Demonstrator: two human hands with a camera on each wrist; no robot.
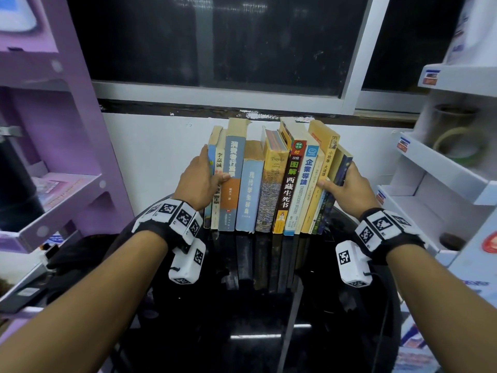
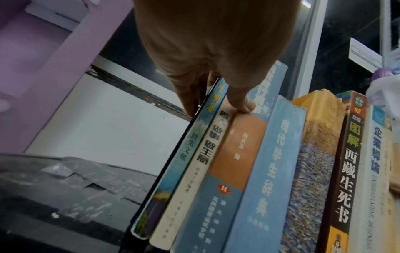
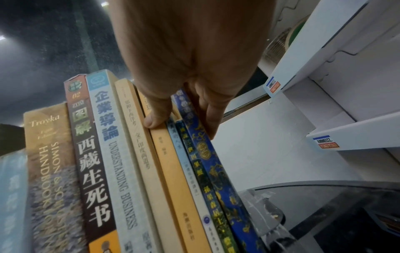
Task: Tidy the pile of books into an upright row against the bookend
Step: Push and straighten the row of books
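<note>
Head view is showing the row of books [image 1: 277, 181] standing spines-forward on the dark glossy worktop [image 1: 269, 332], running left to right straight ahead of both hands and bracketed between them. The left end is standing upright; the right end is leaning left, tops tilted toward the middle. The left hand [image 1: 200, 181] is clamping the outer left books, fingers flat on the outside and thumb [image 2: 239, 99] on the spines. The right hand [image 1: 349, 188] is pinching the thin right-end books likewise, thumb [image 3: 156, 118] in front. No bookend is showing clearly; the right hand is nearer the lean.
</note>
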